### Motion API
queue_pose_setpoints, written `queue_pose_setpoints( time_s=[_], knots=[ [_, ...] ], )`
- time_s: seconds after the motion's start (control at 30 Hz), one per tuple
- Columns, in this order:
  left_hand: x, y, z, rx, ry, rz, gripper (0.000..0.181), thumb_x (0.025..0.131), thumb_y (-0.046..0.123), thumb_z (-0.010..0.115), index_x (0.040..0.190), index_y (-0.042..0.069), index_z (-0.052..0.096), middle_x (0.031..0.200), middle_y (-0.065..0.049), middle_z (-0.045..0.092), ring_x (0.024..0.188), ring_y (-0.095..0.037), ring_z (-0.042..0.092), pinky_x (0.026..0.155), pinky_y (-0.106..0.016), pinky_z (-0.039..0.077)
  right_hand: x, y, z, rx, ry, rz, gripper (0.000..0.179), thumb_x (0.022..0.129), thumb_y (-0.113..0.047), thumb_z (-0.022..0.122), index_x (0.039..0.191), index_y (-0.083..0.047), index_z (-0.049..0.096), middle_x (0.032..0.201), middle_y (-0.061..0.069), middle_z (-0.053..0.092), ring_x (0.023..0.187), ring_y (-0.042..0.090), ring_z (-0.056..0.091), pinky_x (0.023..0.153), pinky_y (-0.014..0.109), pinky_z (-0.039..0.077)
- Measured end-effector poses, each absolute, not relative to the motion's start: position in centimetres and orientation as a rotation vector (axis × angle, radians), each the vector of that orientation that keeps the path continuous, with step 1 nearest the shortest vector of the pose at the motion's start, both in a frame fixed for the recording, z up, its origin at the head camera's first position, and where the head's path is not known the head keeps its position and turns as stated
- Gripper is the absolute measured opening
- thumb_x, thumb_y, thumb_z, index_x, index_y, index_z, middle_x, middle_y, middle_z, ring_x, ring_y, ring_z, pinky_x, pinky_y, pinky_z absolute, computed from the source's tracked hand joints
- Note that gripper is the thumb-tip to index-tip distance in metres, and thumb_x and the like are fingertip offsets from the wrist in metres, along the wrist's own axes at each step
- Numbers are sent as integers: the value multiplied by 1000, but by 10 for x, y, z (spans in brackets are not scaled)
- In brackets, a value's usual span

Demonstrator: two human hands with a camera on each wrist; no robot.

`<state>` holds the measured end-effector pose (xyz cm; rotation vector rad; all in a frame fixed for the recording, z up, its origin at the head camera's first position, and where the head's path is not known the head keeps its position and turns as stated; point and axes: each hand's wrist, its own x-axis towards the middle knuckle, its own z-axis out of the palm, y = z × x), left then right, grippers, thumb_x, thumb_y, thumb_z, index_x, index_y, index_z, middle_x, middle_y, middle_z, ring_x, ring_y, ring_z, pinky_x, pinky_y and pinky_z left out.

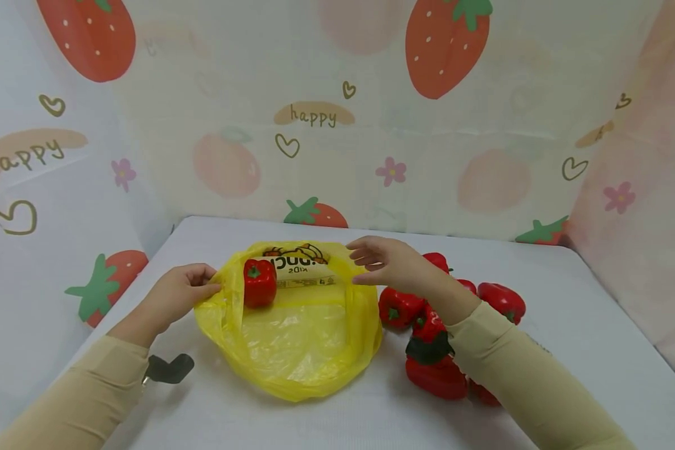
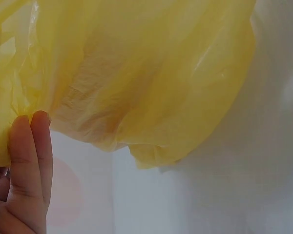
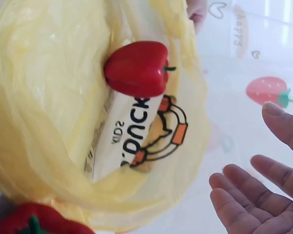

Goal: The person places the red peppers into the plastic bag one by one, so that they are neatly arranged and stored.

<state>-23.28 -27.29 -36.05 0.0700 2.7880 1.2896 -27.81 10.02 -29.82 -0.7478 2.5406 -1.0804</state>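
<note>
A yellow plastic bag point(image 1: 295, 350) lies with its mouth spread wide on the white table. Inside it, toward the left, is one red bell pepper point(image 1: 260, 282), also seen in the right wrist view on the bag's printed lettering. My left hand point(image 1: 182, 290) pinches the bag's left rim between thumb and fingers; the left wrist view shows the fingertips point(image 2: 27, 122) against the yellow film. My right hand point(image 1: 390, 265) hovers by the bag's right rim with nothing in it, its fingers spread in the right wrist view.
Several red bell peppers point(image 1: 400, 307) lie in a group right of the bag, partly hidden under my right forearm. A dark strap-like piece point(image 1: 170, 369) shows by my left wrist, and another dark piece point(image 1: 429, 348) below my right forearm. A printed cloth backdrop point(image 1: 315, 169) surrounds the table.
</note>
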Motion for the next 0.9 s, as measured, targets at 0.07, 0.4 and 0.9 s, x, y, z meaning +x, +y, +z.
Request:
queue_pose_setpoints(
  time_s=[0.07,0.4,0.9],
  knots=[
    [-233,-273,-360,66,2786,1290,24,89,24,59,103,4,59,88,-7,59,76,-20,55,70,-28,47,-278,109,-295,-763,2551,-1090,57,79,-25,71,130,-16,48,125,6,54,115,18,52,94,36,42],
    [-233,-273,-358,65,2793,1282,24,89,24,59,103,5,59,89,-8,59,77,-21,55,71,-28,47,-276,157,-286,-721,2594,-1131,55,80,-25,71,129,-17,47,123,4,55,113,22,53,93,37,43],
    [-233,-272,-359,61,2785,1287,24,89,24,59,103,4,59,89,-8,59,75,-20,55,70,-28,47,-274,222,-287,-634,2715,-1055,57,81,-32,69,130,-15,46,120,9,57,112,29,53,88,42,46]
  ],
)
